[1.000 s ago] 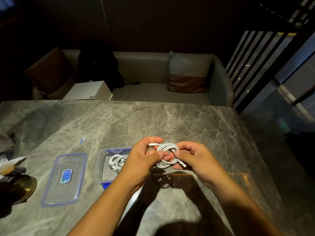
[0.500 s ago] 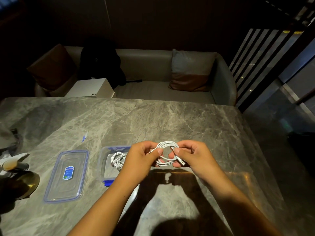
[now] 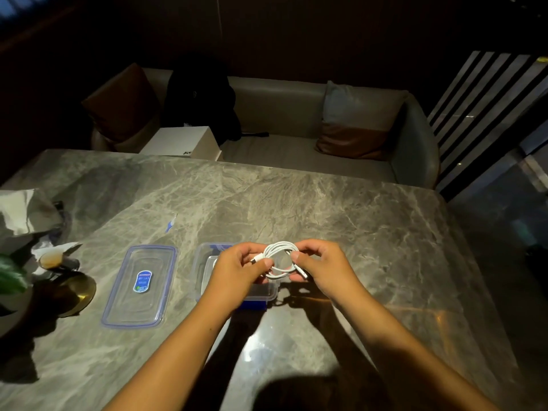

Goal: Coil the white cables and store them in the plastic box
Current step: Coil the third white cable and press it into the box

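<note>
Coil (image 3: 280,247) was held just above box (image 3: 261,295), over its right end, not yet inside. Left grip (image 3: 237,269) pinched coil's left side beside plug. Right grip (image 3: 323,266) pinched right side, other plug poking out below.

Risks:
- Loops unsecured; likely to spring open if either pinch eased early.
- 2 loose plugs could snag box rim.
- Box contents hidden behind left grip, so coil might tangle with anything inside.

Lid (image 3: 139,287) lay left of box on desk (image 3: 326,209), out of drop path.
</note>
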Demonstrator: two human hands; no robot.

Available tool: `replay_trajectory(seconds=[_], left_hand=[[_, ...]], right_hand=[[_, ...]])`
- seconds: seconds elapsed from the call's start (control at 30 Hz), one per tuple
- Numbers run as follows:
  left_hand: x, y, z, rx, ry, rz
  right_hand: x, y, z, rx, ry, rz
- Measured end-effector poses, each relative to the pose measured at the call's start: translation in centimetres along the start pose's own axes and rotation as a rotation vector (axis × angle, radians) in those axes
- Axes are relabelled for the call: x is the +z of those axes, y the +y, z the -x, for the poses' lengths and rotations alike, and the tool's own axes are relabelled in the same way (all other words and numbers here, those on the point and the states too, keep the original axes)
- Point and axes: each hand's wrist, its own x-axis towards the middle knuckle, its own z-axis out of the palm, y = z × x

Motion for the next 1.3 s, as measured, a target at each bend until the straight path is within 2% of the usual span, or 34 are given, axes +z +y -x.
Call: replay_trajectory(seconds=[0.23, 0.37, 0.57, 0.8, 1.0, 1.3], left_hand=[[-3.8, -3.8, -3.2, -0.095, 0.149, -0.068], [-5.1, -5.8, -4.6, -0.154, 0.212, -0.12], [-5.0, -9.2, -7.0, -0.215, 0.237, -0.321], [-5.0, -11.0, -9.1, -0.248, 0.162, -0.563], [-4.8, -12.6, -9.9, -0.265, 0.093, -0.651], [-4.9, -13.9, -10.3, -0.215, 0.0, -0.771]], right_hand=[[5.0, 2.6, -5.1, -0.029, -0.018, 0.22], [7.4, 4.2, -7.4, 0.039, -0.007, 0.338], [8.9, 6.8, -9.5, 0.163, 0.024, 0.491], [9.7, 8.4, -11.0, 0.144, -0.014, 0.761], [10.0, 9.1, -11.5, -0.037, -0.098, 1.133], [10.6, 10.0, -12.5, -0.084, -0.215, 1.325]])
